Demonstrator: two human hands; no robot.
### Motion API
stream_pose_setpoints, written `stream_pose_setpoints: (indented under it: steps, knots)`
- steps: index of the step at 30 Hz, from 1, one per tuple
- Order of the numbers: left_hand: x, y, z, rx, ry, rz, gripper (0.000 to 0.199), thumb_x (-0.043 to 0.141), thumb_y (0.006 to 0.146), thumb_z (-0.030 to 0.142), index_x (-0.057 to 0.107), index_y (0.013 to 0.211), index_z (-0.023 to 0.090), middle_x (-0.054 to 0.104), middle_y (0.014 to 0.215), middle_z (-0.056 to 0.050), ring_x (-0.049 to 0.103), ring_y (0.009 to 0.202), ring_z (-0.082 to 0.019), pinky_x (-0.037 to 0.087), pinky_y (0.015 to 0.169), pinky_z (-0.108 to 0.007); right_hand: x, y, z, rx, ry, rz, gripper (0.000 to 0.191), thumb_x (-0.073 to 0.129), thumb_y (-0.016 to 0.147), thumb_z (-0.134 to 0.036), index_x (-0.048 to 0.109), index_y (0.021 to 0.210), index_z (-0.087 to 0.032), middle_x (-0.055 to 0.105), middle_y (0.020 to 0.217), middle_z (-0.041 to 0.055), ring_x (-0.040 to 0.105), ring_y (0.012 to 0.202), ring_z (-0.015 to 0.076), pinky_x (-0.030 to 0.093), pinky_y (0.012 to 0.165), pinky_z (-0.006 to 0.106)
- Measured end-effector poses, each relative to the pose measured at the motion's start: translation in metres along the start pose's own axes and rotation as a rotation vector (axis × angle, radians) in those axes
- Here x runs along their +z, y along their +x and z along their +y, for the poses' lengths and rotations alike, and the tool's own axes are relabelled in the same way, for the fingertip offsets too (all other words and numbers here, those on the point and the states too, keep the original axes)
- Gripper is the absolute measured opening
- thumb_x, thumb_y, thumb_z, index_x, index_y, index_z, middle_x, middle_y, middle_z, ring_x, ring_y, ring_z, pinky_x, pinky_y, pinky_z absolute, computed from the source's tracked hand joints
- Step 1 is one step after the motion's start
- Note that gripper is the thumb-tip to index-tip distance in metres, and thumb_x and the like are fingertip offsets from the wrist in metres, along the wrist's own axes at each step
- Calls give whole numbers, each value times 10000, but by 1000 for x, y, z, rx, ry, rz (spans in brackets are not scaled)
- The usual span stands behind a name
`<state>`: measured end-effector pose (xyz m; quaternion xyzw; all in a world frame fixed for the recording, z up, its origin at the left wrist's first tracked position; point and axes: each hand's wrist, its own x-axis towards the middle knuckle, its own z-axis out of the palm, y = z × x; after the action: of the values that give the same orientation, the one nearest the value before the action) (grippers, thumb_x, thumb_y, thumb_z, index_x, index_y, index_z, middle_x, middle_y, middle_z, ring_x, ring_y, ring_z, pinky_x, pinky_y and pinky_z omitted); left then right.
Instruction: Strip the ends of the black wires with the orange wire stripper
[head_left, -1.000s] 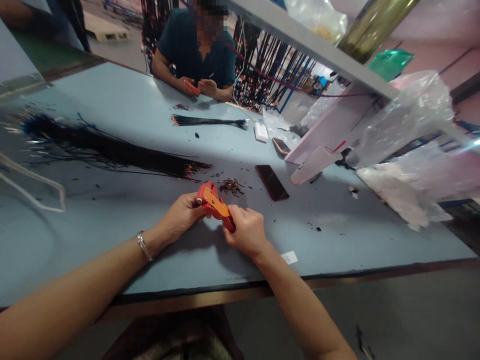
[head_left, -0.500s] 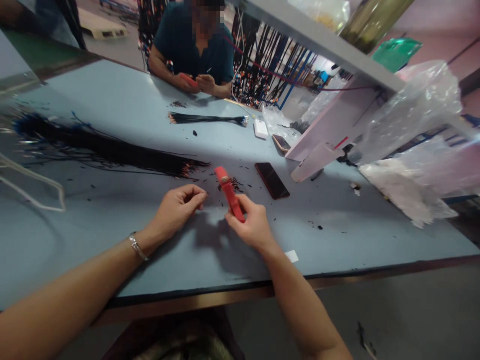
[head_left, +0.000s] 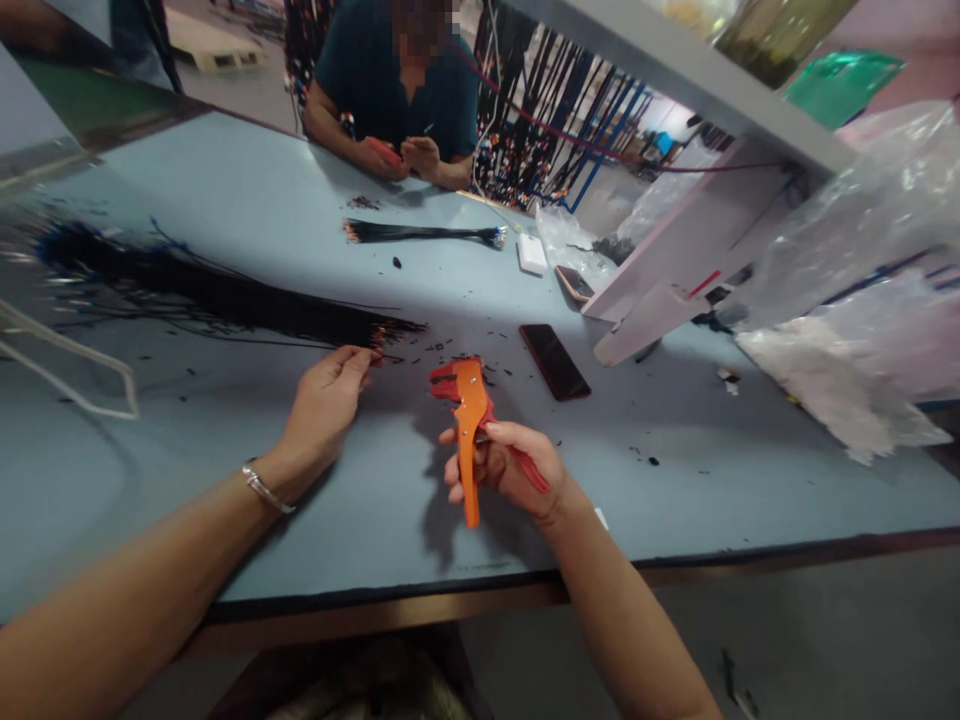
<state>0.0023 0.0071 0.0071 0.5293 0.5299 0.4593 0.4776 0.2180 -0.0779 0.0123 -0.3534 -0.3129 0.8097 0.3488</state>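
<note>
My right hand (head_left: 517, 465) is wrapped round an orange and red wire stripper (head_left: 470, 410), its handles spread and its red jaws pointing left above the table. My left hand (head_left: 334, 395) pinches a black wire (head_left: 391, 358) close to its tip, at the right end of a large bundle of black wires (head_left: 247, 295). The bundle has copper-coloured ends on the right and blue and silvery ends on the left. A gap separates the stripper's jaws from the pinched wire. Small black scraps (head_left: 442, 347) lie around and behind the jaws.
A dark phone (head_left: 555, 362) lies right of the stripper. Further back are a smaller wire bundle (head_left: 424, 233), a white box (head_left: 532, 254) and another phone (head_left: 574, 284). A shelf support (head_left: 667, 250) and plastic bags (head_left: 862, 330) occupy the right. A co-worker (head_left: 397, 90) sits opposite, holding a red tool.
My left hand has moved left to the bundle's end and now pinches a wire. My right hand has turned the stripper, so its orange side shows and its handles are spread.
</note>
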Motion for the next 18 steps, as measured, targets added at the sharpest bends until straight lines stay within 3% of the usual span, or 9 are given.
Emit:
stream_pose_setpoints:
  steps: [3,5,9,11,14,18]
  knots:
    - [2,0,0,-38,-24,29,156,542,808,311,644,845,198,532,670,21,437,600,-135,323,536,-248,5,4,3,119,30,5,371,390,888,-388,596,1042,-121,717,760,96,705,677,231,524,676,372]
    - [3,0,-2,-18,-5,-13,149,551,783,260,661,856,192,539,667,24,461,592,-126,355,545,-239,4,7,3,123,76,67,358,388,892,-385,608,996,-123,712,738,90,702,665,225,524,679,367]
    - [4,0,-6,4,-27,-87,176,606,781,296,671,902,186,644,763,-8,560,628,-125,440,565,-229,-3,8,0,-78,148,279,304,429,856,-357,611,973,-145,718,772,81,706,710,226,533,735,383]
    - [4,-1,-6,-3,-54,-121,210,624,789,325,667,936,181,663,788,-24,578,612,-124,436,511,-220,-4,6,-3,-185,125,320,289,472,817,-341,602,998,-156,718,774,70,701,694,226,538,739,395]
    - [5,-5,-2,-16,-97,-193,247,646,787,352,656,949,167,653,747,-22,558,537,-107,422,462,-211,-2,2,-3,-237,46,230,349,516,780,-347,588,1063,-156,716,776,61,690,665,222,540,729,401]
    - [6,-9,4,-20,-96,-270,284,664,780,380,636,967,168,610,659,19,463,446,-74,394,437,-203,3,1,3,-174,-29,48,386,509,786,-361,567,1101,-145,710,802,75,697,696,228,536,735,406]
